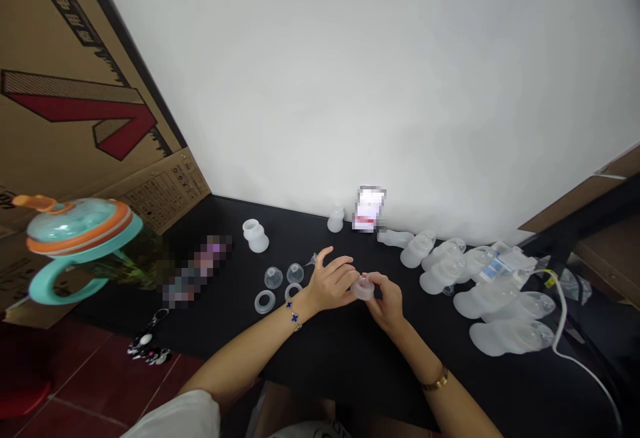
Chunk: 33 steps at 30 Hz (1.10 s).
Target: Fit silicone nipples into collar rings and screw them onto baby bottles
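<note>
A translucent baby bottle collar (363, 289), seemingly with a teat in it, is between my hands above the black table. My right hand (387, 301) grips its right side between thumb and fingers. From the left, my left hand (330, 283) pinches the collar, its outer fingers raised. To the left of that hand lie two clear domed caps (273, 277) and two screw rings (265, 301), one partly covered by my wrist. A small teat (313, 259) lies just behind my left hand. Two frosted open bottle bodies (257, 236) stand farther back.
Several capped frosted bottles (493, 298) lie at the right, near small boxes (500, 263) and a white cable (563, 311). A lit phone (369, 209) leans on the wall. At the left are a handled drinking cup (80, 231), a cardboard box (75, 125) and a keychain (150, 345).
</note>
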Tool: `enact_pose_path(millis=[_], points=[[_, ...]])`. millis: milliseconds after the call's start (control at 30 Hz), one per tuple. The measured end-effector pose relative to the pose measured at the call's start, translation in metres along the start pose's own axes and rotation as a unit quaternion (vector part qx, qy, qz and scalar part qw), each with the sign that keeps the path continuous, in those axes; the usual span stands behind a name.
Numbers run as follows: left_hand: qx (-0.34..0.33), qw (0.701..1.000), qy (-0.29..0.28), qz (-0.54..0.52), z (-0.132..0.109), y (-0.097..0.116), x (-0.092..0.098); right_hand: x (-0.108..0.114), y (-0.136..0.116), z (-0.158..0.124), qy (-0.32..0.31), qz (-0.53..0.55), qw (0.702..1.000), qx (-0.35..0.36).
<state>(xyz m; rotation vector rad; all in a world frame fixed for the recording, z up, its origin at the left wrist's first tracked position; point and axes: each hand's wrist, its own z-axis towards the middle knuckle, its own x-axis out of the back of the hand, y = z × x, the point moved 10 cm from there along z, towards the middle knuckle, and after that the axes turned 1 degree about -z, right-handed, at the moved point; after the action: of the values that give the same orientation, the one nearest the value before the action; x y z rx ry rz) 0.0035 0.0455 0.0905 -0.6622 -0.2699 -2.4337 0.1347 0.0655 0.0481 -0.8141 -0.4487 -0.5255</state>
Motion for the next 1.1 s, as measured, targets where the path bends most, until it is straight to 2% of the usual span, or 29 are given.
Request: enact_pose_path(millis=[100, 333, 600, 767, 967, 1100], points=[[0.01, 1.0, -0.022, -0.008, -0.002, -0.002, -0.005, 0.0, 0.001, -0.001, 0.0, -0.008, 1.0, -0.002], [-0.02, 0.999, 0.031, -0.002, 0.003, 0.006, 0.009, 0.001, -0.003, -0.002, 0.008, -0.006, 1.0, 0.014], [-0.004, 1.0, -0.011, -0.018, -0.003, 0.0, 0.001, -0.001, 0.003, -0.007, 0.007, -0.029, 0.999, -0.014], [-0.012, 1.0, 0.005, -0.027, -0.005, 0.004, 0.007, 0.002, 0.001, -0.013, 0.017, -0.041, 0.999, -0.013], [0.079, 0.994, -0.052, -0.063, -0.002, -0.006, -0.01, 0.006, -0.006, -0.004, 0.008, -0.013, 1.0, -0.026], [0.147, 0.983, -0.075, -0.078, 0.0, -0.019, -0.021, 0.0, 0.001, 0.005, -0.013, 0.014, 0.997, -0.079]])
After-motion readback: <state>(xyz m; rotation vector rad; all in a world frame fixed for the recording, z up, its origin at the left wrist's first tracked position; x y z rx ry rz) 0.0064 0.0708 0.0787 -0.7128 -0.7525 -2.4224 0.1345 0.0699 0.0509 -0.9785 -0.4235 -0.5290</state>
